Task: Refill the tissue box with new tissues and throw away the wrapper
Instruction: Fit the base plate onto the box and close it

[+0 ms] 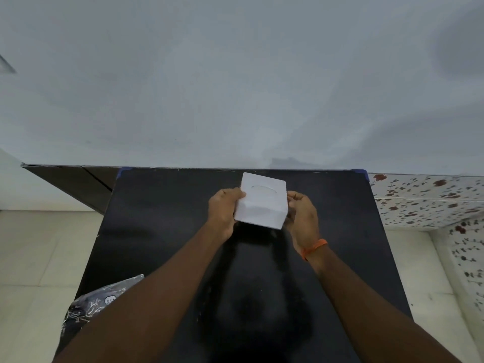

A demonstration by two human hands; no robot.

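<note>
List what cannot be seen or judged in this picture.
Head view only:
- Box contents: slot too dim to show tissues.
- Right hand fingers: behind the box; grip unclear.
- Left hand: thumb on the box, fingers hidden.
- Pack: arm covers it; print blurred.

Matt white card tissue box (262, 201); smooth, faintly glossy black tabletop (162, 231).

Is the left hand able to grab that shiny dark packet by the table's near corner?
Probably not right now: the left hand is busy holding the white tissue box. The packet lies beside that forearm with nothing covering it, so letting go first should work.
</note>
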